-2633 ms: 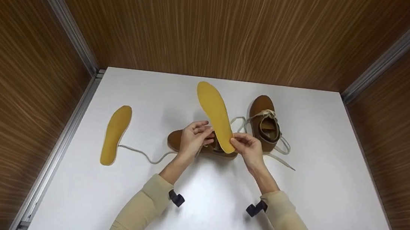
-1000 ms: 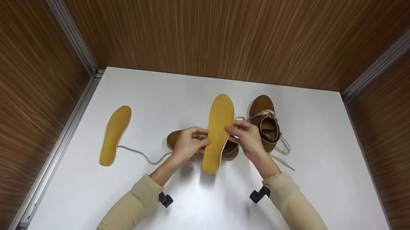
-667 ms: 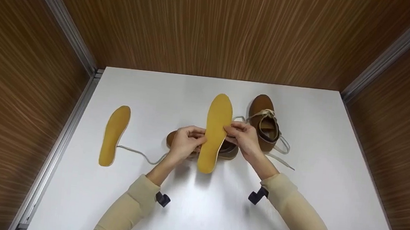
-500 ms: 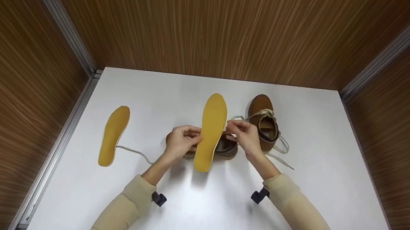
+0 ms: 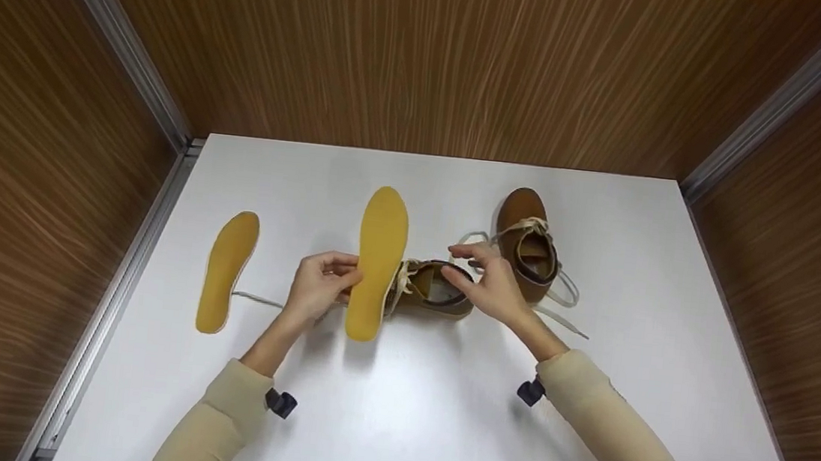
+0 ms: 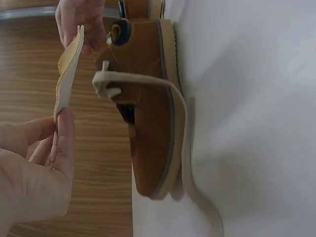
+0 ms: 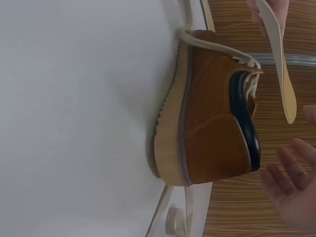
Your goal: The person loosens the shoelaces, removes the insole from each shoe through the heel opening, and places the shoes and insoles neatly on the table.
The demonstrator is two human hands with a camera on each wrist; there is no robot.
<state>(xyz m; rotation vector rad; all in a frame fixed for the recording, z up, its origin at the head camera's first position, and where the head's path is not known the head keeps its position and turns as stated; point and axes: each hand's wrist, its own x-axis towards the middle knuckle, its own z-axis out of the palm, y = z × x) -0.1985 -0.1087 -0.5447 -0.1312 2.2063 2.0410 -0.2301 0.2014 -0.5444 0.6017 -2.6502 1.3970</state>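
My left hand (image 5: 320,286) pinches a yellow insole (image 5: 381,258) by its left edge. The insole hangs above a brown lace-up shoe (image 5: 440,310), covering its toe part in the head view. Its pale underside and thin edge show in the left wrist view, where the left thumb and fingers (image 6: 63,148) grip one edge. My right hand (image 5: 490,283) hovers over the shoe's heel opening, fingers parted from the thumb, holding nothing. A cream lace (image 6: 143,79) trails from the shoe onto the table. In the right wrist view the shoe's heel (image 7: 212,148) faces the camera.
A second yellow insole (image 5: 228,273) lies flat at the table's left. Another brown shoe (image 5: 522,245) stands at the back right, its laces loose beside it. The white table (image 5: 392,424) is enclosed by wood-grain walls (image 5: 427,59) with metal corner strips.
Held at first in the right hand, the insole was then gripped by both hands. The right hand let go, and the left hand moved it leftward, uncovering the shoe's opening.
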